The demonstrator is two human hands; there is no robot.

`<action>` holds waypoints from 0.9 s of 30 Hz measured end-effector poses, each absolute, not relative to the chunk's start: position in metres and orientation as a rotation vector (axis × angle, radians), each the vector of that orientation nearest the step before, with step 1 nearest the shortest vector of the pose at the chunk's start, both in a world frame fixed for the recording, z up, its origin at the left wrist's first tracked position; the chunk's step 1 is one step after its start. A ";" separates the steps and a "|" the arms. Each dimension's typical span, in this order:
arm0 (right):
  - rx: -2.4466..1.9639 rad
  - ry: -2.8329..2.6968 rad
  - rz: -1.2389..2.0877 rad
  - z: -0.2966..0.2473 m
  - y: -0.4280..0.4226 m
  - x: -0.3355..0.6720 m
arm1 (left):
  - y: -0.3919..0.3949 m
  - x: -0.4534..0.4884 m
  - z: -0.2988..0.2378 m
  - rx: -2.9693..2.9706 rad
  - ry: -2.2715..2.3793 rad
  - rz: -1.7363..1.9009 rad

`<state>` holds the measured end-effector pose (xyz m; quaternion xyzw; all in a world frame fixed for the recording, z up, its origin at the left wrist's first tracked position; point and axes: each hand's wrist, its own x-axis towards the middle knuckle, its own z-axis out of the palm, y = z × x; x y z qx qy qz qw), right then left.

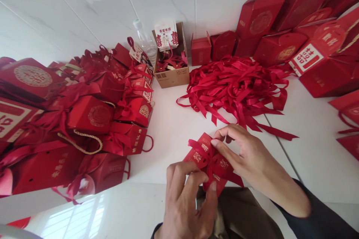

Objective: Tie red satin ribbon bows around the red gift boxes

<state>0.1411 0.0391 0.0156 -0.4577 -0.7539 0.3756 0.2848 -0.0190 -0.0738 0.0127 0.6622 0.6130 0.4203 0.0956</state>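
Observation:
A small red gift box with gold characters lies at the table's front edge, tilted to my view. A red satin ribbon is tied across it in a bow, its tail hanging toward the lower right. My right hand pinches the bow's upper loop between thumb and forefinger. From the near side, my left hand has its thumb and fingers closed on the bow's lower part, against the box. The fingers cover part of the bow. Just beyond the box, a loose heap of red ribbons spreads over the white table.
Several finished red boxes with bows crowd the left side. A cardboard carton holding cards and ribbon pieces stands at the back beside a clear plastic bottle. More red boxes line the tiled wall at the right.

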 end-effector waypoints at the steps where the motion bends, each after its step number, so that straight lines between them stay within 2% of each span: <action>1: -1.220 -2.023 0.998 0.015 0.040 0.140 | -0.075 -0.018 0.011 1.959 1.810 1.250; 11: -1.285 -1.946 1.056 0.015 0.039 0.132 | -0.081 -0.013 0.001 1.945 1.786 1.264; 16: -1.458 -1.753 1.114 0.019 0.033 0.151 | -0.088 -0.028 -0.003 1.583 1.943 1.419; 20: -1.558 -1.631 1.087 0.006 0.016 0.168 | -0.090 -0.047 -0.019 1.410 2.044 1.299; 23: -1.621 -1.580 1.101 -0.007 0.001 0.177 | -0.095 -0.047 -0.024 1.326 1.936 1.167; 27: -1.580 -1.508 1.164 -0.014 -0.009 0.179 | -0.102 -0.037 -0.023 1.262 1.778 1.175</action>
